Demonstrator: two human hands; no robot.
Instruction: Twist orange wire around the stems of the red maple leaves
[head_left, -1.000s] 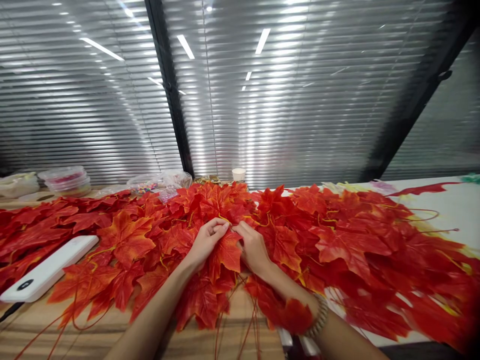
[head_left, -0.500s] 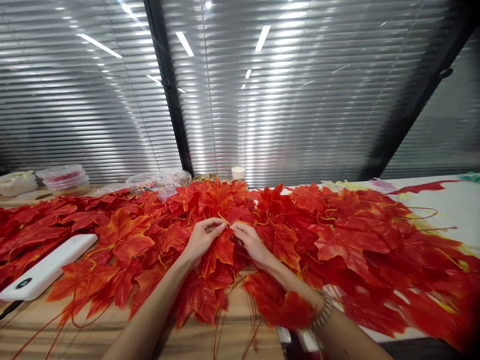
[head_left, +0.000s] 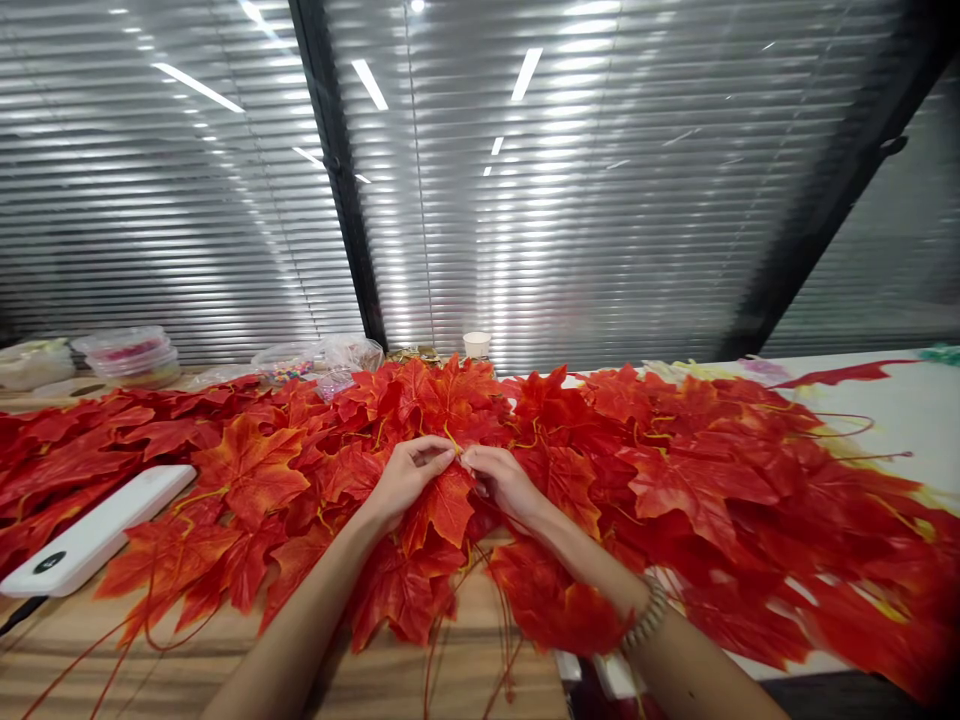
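My left hand (head_left: 415, 477) pinches the yellow stem (head_left: 452, 438) of an artificial maple leaf (head_left: 442, 508) between thumb and forefinger. The leaf hangs below my fingertips, red with orange edges. Close against it, my right hand (head_left: 504, 482) has its thumb and fingers pressed together at the same stem. Whether a thin cord also lies between the fingertips cannot be made out. Around both hands spreads a thick heap of red maple leaves (head_left: 697, 480), with dark red cords (head_left: 506, 640) trailing toward me over the wooden table. A beaded bracelet (head_left: 645, 615) circles my right wrist.
A white power bank (head_left: 105, 525) with a black cable lies at left. Stacked clear tubs (head_left: 131, 358), a container of coloured beads (head_left: 289, 362) and a white paper cup (head_left: 476, 345) stand along the back, before a window with blinds (head_left: 600, 200). A white surface (head_left: 892, 410) extends at right.
My right hand has shifted very slightly and the fingertips of both hands are a little closer at the stem. More of the yellow stem shows above them. The heap is unchanged.
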